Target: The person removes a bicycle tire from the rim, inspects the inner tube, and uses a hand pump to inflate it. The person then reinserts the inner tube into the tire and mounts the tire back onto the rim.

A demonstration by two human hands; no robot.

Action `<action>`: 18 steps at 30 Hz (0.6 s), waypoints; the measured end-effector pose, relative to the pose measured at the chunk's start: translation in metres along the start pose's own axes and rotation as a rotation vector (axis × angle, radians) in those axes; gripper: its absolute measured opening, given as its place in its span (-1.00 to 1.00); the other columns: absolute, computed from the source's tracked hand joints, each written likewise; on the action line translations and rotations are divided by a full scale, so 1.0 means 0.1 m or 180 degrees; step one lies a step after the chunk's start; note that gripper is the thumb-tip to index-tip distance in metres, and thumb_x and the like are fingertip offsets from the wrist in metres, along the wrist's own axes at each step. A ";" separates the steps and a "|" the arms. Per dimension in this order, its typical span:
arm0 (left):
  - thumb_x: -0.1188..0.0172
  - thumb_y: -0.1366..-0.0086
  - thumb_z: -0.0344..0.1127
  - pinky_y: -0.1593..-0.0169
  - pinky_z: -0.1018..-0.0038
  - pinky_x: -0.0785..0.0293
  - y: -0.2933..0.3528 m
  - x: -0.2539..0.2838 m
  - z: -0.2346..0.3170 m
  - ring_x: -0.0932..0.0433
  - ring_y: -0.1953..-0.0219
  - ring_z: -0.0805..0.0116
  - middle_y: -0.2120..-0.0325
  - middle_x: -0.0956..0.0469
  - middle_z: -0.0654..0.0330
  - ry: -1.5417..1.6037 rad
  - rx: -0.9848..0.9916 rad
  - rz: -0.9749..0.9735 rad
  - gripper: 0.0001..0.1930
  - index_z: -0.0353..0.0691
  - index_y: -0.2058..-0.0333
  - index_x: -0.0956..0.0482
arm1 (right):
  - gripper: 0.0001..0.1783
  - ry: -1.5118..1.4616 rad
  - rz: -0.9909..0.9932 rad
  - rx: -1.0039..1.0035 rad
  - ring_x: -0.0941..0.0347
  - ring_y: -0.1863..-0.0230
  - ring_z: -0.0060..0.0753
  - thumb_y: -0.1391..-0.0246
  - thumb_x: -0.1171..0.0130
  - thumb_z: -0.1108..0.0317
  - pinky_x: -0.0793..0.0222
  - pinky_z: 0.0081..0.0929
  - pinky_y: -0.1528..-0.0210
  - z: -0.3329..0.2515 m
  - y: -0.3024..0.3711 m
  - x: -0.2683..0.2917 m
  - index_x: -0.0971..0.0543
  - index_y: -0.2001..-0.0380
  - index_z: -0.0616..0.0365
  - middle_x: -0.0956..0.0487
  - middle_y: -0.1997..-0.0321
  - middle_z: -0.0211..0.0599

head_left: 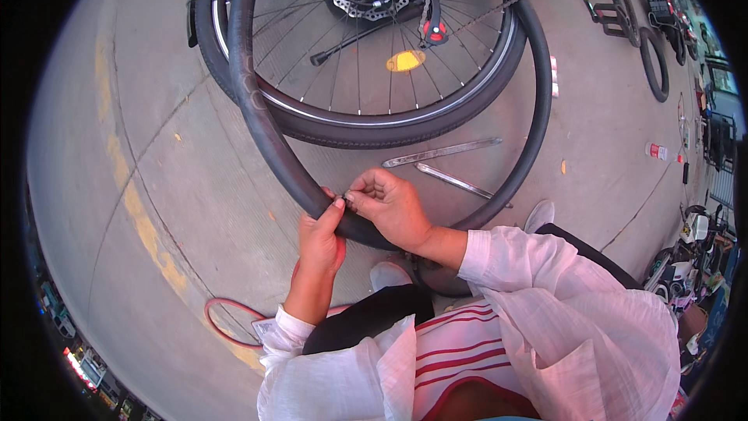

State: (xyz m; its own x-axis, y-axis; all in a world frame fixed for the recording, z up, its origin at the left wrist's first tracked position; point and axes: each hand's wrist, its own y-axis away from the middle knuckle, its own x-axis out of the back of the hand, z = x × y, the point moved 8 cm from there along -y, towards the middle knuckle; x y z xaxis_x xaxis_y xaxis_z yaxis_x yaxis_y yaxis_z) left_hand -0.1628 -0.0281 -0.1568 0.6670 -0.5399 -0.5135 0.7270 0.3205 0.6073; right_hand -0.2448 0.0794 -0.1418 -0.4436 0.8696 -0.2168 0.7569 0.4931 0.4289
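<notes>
A black inner tube (269, 136), plump and rounded, loops in front of me and overlaps the bicycle's rear wheel (389, 121). Its near part is gripped by my left hand (319, 238), thumb on top and fingers curled around it. Close against that thumb, my right hand (389, 206) pinches finger and thumb together at the tube's surface. Whatever sits in that pinch is tiny and dark, mostly covered by the fingertips. Two metal tire levers (442, 152) lie on the ground inside the loop, just beyond my right hand.
The wheel carries a brake disc (366, 4), a derailleur (432, 23) and a yellow reflector (406, 61). A red hose (222, 308) curls on the concrete at left. Farther right are a small bottle (657, 151), a loose black ring (654, 66) and parked bikes. My shoes flank the tube.
</notes>
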 end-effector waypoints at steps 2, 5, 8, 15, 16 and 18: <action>-0.13 -0.27 -0.57 0.10 0.53 -0.37 0.03 -0.02 0.01 -0.47 0.26 0.49 0.35 -0.48 0.30 -0.0021 -0.0038 0.0105 -0.86 -0.22 0.22 -0.45 | -0.91 -0.0159 -0.0062 -0.0176 -0.51 0.30 -0.66 -0.16 -0.19 0.52 -0.49 -0.66 0.24 0.04 -0.02 -0.03 -0.48 0.29 0.27 -0.56 0.34 -0.39; -0.14 -0.26 -0.57 0.13 0.53 -0.38 0.08 -0.07 0.04 -0.47 0.29 0.49 0.37 -0.48 0.31 -0.0029 -0.0113 0.0139 -0.87 -0.21 0.25 -0.45 | -0.92 -0.0048 -0.0083 -0.0285 -0.50 0.32 -0.65 -0.16 -0.18 0.52 -0.48 -0.66 0.26 0.05 0.01 -0.04 -0.48 0.31 0.27 -0.55 0.35 -0.40; -0.14 -0.26 -0.57 0.15 0.52 -0.38 0.09 -0.07 0.06 -0.46 0.31 0.49 0.39 -0.48 0.31 -0.0055 -0.0170 0.0159 -0.88 -0.20 0.28 -0.45 | -0.93 0.0053 -0.0062 -0.0163 -0.50 0.32 -0.66 -0.17 -0.17 0.52 -0.48 -0.67 0.27 0.02 0.03 -0.04 -0.48 0.31 0.28 -0.55 0.36 -0.40; -0.15 -0.26 -0.54 0.10 0.54 -0.43 0.10 -0.05 0.01 -0.49 0.24 0.49 0.35 -0.48 0.33 -0.0160 -0.0164 -0.0044 -0.83 -0.19 0.18 -0.45 | -0.94 0.0072 -0.0011 -0.0211 -0.51 0.32 -0.65 -0.17 -0.16 0.53 -0.48 -0.66 0.27 0.10 0.05 -0.03 -0.48 0.33 0.28 -0.55 0.36 -0.40; -0.15 -0.26 -0.55 0.10 0.54 -0.43 0.10 -0.04 0.00 -0.49 0.24 0.49 0.35 -0.48 0.33 -0.0149 -0.0154 -0.0050 -0.83 -0.20 0.19 -0.45 | -0.94 0.0067 0.0007 -0.0221 -0.51 0.32 -0.65 -0.17 -0.16 0.53 -0.49 -0.66 0.27 0.12 0.05 -0.02 -0.49 0.33 0.28 -0.55 0.36 -0.40; -0.15 -0.26 -0.55 0.10 0.54 -0.43 0.08 -0.01 -0.03 -0.49 0.23 0.49 0.34 -0.48 0.33 -0.0128 -0.0138 -0.0064 -0.83 -0.20 0.19 -0.45 | -0.94 0.0066 0.0000 -0.0241 -0.52 0.31 -0.64 -0.17 -0.17 0.52 -0.49 -0.65 0.27 0.13 0.05 -0.02 -0.49 0.33 0.28 -0.55 0.36 -0.40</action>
State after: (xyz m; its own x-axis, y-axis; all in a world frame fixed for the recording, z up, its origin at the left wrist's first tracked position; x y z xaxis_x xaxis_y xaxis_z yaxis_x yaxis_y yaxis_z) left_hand -0.1572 -0.0227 -0.1530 0.6458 -0.5770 -0.5000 0.7470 0.3422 0.5699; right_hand -0.2339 0.0809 -0.1510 -0.4541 0.8685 -0.1988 0.7188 0.4890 0.4941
